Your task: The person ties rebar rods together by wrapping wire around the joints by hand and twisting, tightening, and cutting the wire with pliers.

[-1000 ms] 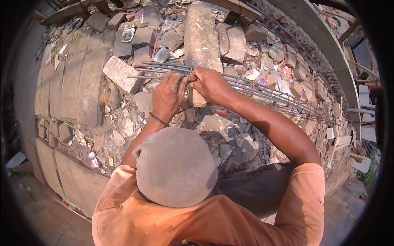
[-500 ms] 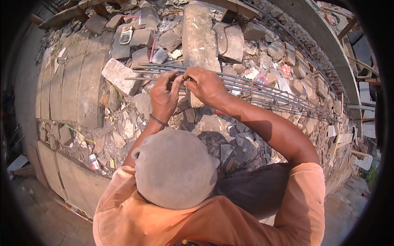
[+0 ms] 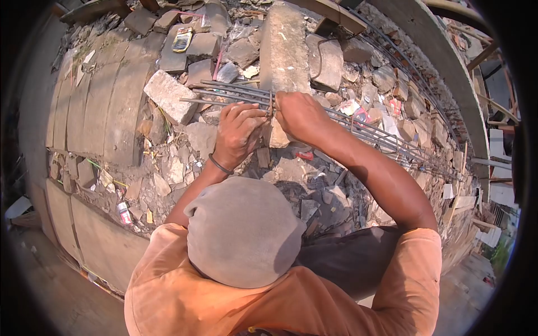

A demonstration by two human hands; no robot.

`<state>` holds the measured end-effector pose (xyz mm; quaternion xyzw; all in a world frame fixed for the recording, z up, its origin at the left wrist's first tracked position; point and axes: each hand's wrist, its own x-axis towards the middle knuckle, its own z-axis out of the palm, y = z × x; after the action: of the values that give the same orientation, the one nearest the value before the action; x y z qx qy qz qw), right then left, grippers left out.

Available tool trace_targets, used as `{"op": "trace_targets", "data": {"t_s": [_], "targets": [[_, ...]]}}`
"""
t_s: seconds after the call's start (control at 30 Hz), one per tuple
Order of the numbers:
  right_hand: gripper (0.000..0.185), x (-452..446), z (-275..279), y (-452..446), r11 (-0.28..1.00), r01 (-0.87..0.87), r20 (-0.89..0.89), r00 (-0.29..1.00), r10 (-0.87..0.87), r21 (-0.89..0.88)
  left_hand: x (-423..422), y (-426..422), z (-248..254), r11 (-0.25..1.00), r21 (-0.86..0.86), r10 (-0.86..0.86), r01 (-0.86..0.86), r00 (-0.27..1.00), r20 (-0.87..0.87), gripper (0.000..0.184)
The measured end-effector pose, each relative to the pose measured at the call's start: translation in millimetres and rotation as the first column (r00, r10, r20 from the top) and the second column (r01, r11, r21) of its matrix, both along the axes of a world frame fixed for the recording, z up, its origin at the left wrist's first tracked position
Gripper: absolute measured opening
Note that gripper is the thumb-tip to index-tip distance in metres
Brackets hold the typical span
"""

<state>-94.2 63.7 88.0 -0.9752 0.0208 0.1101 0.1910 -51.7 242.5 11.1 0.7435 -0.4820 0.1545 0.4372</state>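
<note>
A bundle of long steel rebar rods runs across in front of me, its near ends sticking out to the left. A thin rusty stirrup loops around the rods between my hands. My left hand has its fingers curled over the lowest rod, fingertips close to the stirrup. My right hand is closed in a fist at the stirrup, just right of it, with its fingertips hidden. Under the rods lies a long concrete block. A dark band circles my left wrist.
Broken bricks and rubble surround the rods. Large concrete slabs lie at the left. Further rods with stirrups stretch to the right, towards a concrete beam. A yellow-black packet lies among the rubble.
My hands were together in a pinch at the rods; now they are slightly apart. My right hand has turned into a fist, and the stirrup shows between them. The view has shifted a little.
</note>
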Motion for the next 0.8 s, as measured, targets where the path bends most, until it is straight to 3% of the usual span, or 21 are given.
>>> {"op": "trace_targets", "data": {"t_s": [0.2, 0.3, 0.5, 0.6, 0.7, 0.8], "targets": [[0.012, 17, -3, -13, 0.957, 0.123, -0.169, 0.982, -0.080, 0.263, 7, -2, 0, 0.999, -0.001, -0.041, 0.041, 0.999, 0.008, 0.021], [0.010, 16, -9, -13, 0.938, 0.190, -0.185, 0.973, -0.139, 0.291, 7, -1, -4, 0.997, -0.005, -0.076, 0.076, 0.997, -0.020, 0.024], [0.014, 5, -21, -12, 0.777, 0.377, -0.282, 0.922, -0.265, 0.504, 9, -6, 7, 0.999, -0.005, -0.031, 0.031, 0.999, -0.005, 0.019], [0.016, -4, -21, -2, 0.326, 0.683, -0.522, 0.719, -0.460, 0.654, 15, -10, 6, 1.000, -0.019, -0.015, 0.015, 1.000, -0.013, 0.019], [0.015, -7, -14, 4, 0.302, 0.658, -0.505, 0.736, -0.450, 0.690, 17, -13, 4, 1.000, 0.011, 0.023, -0.022, 0.998, -0.055, 0.019], [0.016, -18, -20, 3, 0.637, 0.461, -0.320, 0.887, -0.332, 0.617, 11, -16, 8, 0.996, 0.028, 0.084, -0.083, 0.996, -0.015, 0.018]]}}
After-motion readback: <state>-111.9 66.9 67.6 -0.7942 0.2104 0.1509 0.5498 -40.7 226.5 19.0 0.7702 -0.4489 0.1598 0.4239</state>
